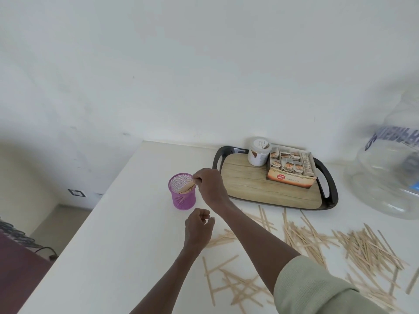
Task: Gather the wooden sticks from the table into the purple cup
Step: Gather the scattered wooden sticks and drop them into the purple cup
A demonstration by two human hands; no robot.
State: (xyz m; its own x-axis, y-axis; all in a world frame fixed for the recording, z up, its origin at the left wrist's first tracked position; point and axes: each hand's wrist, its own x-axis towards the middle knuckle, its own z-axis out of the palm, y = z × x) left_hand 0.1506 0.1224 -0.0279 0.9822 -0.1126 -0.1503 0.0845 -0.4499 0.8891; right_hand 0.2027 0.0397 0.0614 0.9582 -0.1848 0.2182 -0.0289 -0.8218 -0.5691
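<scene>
A purple mesh cup stands upright on the white table, with wooden sticks leaning inside it. My right hand is at the cup's right rim, pinching a small bundle of sticks whose lower ends are in the cup. My left hand hovers just in front of the cup, fingers curled shut with nothing seen in them. Many loose wooden sticks lie scattered over the table to the right and near the front edge.
A black-rimmed tray with a wood-look base sits behind the sticks, carrying a white jar and an open box of sachets. A large clear water bottle lies at the far right. The table's left edge drops to the floor.
</scene>
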